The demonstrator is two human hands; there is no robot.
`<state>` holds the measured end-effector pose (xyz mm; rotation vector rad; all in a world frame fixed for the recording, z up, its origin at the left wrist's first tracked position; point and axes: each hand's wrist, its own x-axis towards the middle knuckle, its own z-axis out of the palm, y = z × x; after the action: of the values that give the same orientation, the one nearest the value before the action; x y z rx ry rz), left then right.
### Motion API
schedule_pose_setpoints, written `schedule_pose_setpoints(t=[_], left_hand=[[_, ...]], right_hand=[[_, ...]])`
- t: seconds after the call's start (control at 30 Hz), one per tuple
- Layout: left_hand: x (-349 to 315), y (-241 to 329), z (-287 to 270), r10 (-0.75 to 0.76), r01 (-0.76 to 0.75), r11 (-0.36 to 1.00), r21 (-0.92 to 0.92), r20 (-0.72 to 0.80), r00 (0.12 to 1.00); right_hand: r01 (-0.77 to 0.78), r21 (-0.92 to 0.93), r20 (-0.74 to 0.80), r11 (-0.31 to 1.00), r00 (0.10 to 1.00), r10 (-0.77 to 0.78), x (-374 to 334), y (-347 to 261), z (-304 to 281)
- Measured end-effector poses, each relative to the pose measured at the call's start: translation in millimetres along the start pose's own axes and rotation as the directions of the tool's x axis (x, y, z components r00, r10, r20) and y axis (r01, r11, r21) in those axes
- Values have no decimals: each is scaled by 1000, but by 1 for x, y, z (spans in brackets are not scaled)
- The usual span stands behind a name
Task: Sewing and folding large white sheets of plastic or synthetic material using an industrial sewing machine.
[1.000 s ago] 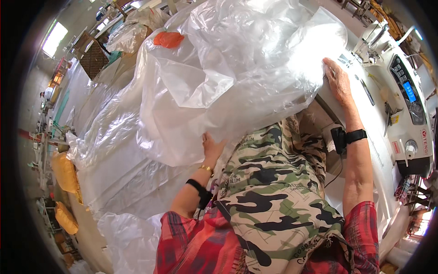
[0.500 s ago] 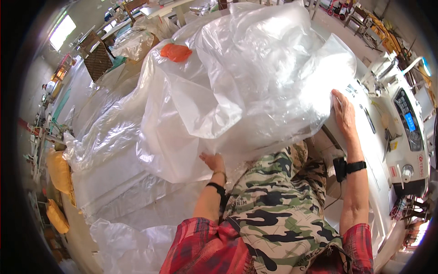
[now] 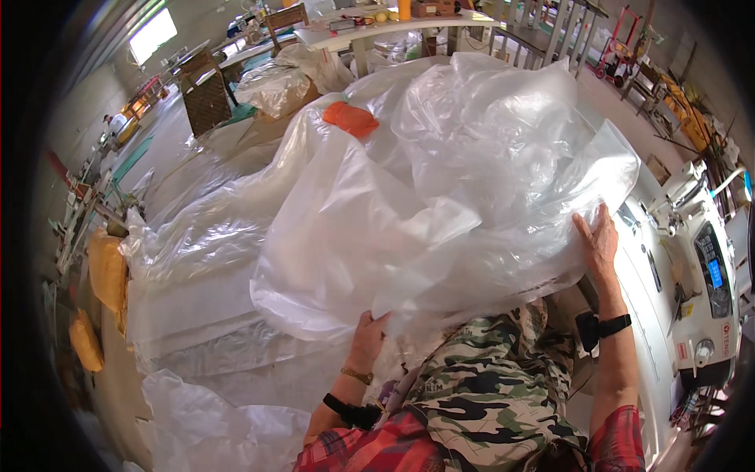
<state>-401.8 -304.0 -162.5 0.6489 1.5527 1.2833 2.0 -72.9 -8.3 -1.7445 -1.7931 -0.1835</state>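
A large, crumpled sheet of clear plastic film [image 3: 440, 197] spreads in front of me, puffed up and folded over itself. Its near edge is pinched in my left hand [image 3: 368, 337], whose fingers are closed on the film just left of my lap. On the right, beside the sewing machine's table, my right hand [image 3: 601, 242] grips the right-hand edge of the same sheet between thumb and fingers. A crumpled orange piece [image 3: 351, 119] lies at the sheet's far left part; I cannot make out what it is.
To my right stands a white sewing machine [image 3: 712, 291] with a lit blue display. More plastic film [image 3: 220, 421] lies at lower left. Yellow bundles [image 3: 107, 271] sit at the left edge. Farther back are a white table [image 3: 377, 30] and a red hand truck [image 3: 617, 47].
The view has tipped up, so everything sits lower in the picture. The film's near left part has billowed and its folds have shifted. Both hands stay at its edge.
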Motion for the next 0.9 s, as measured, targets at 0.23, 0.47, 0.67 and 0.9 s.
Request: schedule_pose_setpoints(t=[0.23, 0.47, 0.67, 0.9], left_hand=[[-49, 137, 85, 276, 149, 888, -435, 764, 584], [-59, 126, 166, 431, -146, 887, -438, 899, -80], [-19, 120, 138, 523, 380, 672, -636, 771, 364], [53, 220, 59, 618, -165, 695, -699, 465, 634]], right_hand=[[-275, 462, 164, 843, 961, 224, 21, -115, 54], [-651, 634, 752, 417, 392, -531, -89, -235, 2], [-458, 885, 227, 89, 255, -940, -71, -321, -10], [-517, 853, 471, 68, 707, -527, 9, -188, 12]])
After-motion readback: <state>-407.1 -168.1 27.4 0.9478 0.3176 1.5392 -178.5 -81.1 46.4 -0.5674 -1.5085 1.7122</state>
